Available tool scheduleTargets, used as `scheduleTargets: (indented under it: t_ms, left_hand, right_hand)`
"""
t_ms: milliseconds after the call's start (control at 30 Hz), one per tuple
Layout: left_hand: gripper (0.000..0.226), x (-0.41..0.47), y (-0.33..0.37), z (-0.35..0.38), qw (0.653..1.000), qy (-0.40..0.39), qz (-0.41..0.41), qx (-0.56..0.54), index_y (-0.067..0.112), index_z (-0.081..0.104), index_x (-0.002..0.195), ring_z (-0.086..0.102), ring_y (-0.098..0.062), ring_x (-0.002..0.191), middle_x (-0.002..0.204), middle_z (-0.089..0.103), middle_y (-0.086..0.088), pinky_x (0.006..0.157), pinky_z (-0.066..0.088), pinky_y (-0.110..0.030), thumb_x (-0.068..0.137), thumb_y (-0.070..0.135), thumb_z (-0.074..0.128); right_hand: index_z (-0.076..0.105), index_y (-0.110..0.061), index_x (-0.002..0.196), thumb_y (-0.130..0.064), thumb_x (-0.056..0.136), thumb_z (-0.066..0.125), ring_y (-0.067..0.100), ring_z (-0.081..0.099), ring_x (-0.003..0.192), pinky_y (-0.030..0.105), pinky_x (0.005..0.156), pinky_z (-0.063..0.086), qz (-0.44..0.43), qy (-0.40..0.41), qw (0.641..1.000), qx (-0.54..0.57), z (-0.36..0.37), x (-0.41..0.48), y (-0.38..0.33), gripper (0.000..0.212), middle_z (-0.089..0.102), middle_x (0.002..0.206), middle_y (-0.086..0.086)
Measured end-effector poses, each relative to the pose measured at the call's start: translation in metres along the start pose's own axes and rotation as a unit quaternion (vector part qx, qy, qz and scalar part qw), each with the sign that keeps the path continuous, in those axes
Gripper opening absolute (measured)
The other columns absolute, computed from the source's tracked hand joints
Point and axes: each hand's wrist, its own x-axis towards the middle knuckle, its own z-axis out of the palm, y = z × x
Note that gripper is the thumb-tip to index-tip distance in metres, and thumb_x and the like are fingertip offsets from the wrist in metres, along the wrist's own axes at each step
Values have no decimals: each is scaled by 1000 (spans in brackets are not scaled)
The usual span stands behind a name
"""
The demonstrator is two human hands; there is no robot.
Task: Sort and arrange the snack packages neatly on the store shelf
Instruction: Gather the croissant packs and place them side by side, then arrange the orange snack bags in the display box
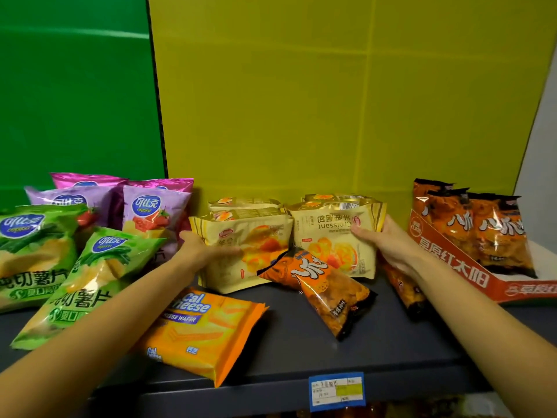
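Observation:
Two stacks of yellow croissant packs stand side by side at the middle of the dark shelf [301,351]. My left hand [202,248] grips the front pack of the left stack [256,245] at its left edge. My right hand [388,242] holds the front pack of the right stack [334,236], which is upside down, at its right edge. An orange snack bag [328,291] lies loose on the shelf, leaning against both front packs. A Cal Cheese wafer pack [208,330] lies flat near the shelf's front edge. Another orange bag [404,288] lies partly hidden under my right wrist.
Green chip bags [36,251] and purple and pink chip bags [150,212] crowd the left. A red display carton [458,267] with upright orange bags [488,230] stands at the right. A blue price tag [337,392] sits on the shelf's front lip. Green and yellow panels form the back wall.

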Motion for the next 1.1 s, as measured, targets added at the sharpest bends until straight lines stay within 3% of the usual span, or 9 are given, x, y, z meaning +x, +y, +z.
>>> scheduleTargets:
  t_ms: [167, 300, 400, 567, 667, 800, 967, 1033, 1100]
  left_hand:
    - [113, 5, 12, -4, 993, 53, 96, 51, -1, 16, 135, 42, -32, 128, 135, 42, -20, 106, 38, -48, 53, 27, 88]
    - [108, -4, 17, 1, 949, 97, 227, 195, -3, 13, 143, 18, -34, 142, 151, 21, -24, 117, 19, -44, 65, 25, 82]
    - [99, -11, 20, 2, 903, 122, 295, 288, -3, 13, 144, 6, -31, 146, 156, 6, -22, 117, 11, -38, 73, 28, 75]
    - [63, -27, 32, 2, 827, 128, 420, 353, -2, 46, 128, 19, -40, 142, 152, 17, -27, 113, 24, -48, 74, 17, 71]
    - [41, -49, 45, 9, 796, 120, 469, 365, 3, 58, 111, 45, -38, 125, 137, 47, -22, 96, 42, -46, 78, 27, 62]
    - [25, -90, 63, 37, 812, 65, 429, 390, 14, 63, 88, 63, -27, 87, 90, 69, -4, 66, 44, -34, 84, 39, 58]
    - [63, -118, 64, 86, 793, -25, 250, 554, 11, 56, 65, 62, -34, 89, 91, 67, -17, 68, 43, -35, 85, 66, 33]
    - [74, -122, 60, 101, 800, -29, 187, 570, 4, 64, 82, 60, -36, 98, 105, 66, -20, 79, 46, -36, 85, 68, 26]
    - [70, -125, 56, 116, 796, -42, 136, 588, 16, 57, 121, 56, -35, 111, 123, 60, -18, 91, 45, -39, 88, 66, 21]
  right_hand:
    - [19, -14, 141, 13, 71, 67, 20, 57, 96, 27, 73, 47, 2, 60, 998, -21, -1, 5, 0, 89, 50, 129, 16]
    - [4, -17, 147, 5, 69, 74, 32, 36, 133, 42, 103, 35, -8, 125, 987, -103, 3, 2, -2, 107, 31, 150, 17]
    - [3, -15, 149, -6, 65, 79, 29, 24, 141, 44, 112, 24, -31, 146, 978, -147, -2, -1, -9, 113, 21, 156, 11]
    - [35, -11, 141, -21, 77, 71, 27, 36, 134, 41, 106, 34, -68, 158, 935, -311, -31, -22, -17, 74, 35, 148, 12]
    - [45, -7, 133, -30, 84, 63, 28, 44, 127, 38, 99, 38, -62, 137, 901, -407, -52, -35, -12, 56, 45, 140, 14]
    - [36, -4, 140, -54, 85, 51, 32, 41, 131, 40, 103, 36, 56, 80, 884, -458, -70, -40, 7, 76, 40, 146, 17]
    - [13, -8, 149, -74, 63, 58, 35, 26, 141, 49, 114, 24, 103, 45, 901, -418, -87, -39, 37, 117, 20, 156, 15]
    - [11, -7, 149, -76, 59, 59, 36, 28, 140, 49, 114, 26, 112, 39, 912, -393, -92, -39, 37, 123, 22, 155, 16]
    - [13, -1, 148, -74, 63, 58, 37, 32, 137, 46, 112, 29, 124, 20, 916, -381, -98, -42, 36, 120, 26, 153, 18]
